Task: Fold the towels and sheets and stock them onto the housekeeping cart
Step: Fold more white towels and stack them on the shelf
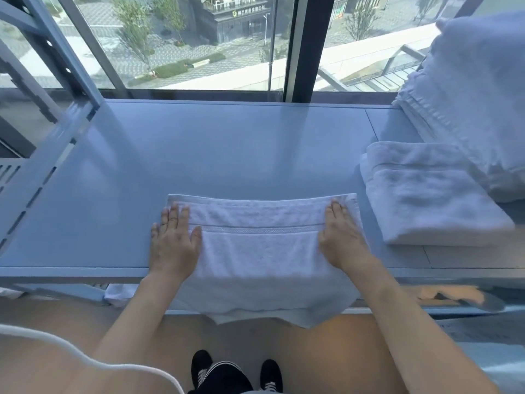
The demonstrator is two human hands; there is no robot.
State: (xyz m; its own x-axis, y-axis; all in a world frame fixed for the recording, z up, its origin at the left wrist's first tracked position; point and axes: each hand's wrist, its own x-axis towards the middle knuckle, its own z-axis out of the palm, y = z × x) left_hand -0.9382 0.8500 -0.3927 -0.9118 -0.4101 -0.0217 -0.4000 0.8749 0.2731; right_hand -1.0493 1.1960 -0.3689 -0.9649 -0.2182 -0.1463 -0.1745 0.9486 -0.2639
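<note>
A white towel (260, 251) with a woven band lies on the grey shelf top (199, 155), its near part hanging over the front edge. My left hand (174, 241) lies flat on the towel's left edge, fingers apart. My right hand (342, 237) presses flat on the towel's right edge. Neither hand grips the cloth. A folded white towel (426, 200) rests on the shelf to the right.
A tall pile of white linen (471, 103) stands at the far right. Metal rack uprights (56, 89) rise at the left. A large window (199, 41) runs behind the shelf. More white cloth (119, 292) shows under the shelf. My shoes (235, 371) stand on a wooden floor.
</note>
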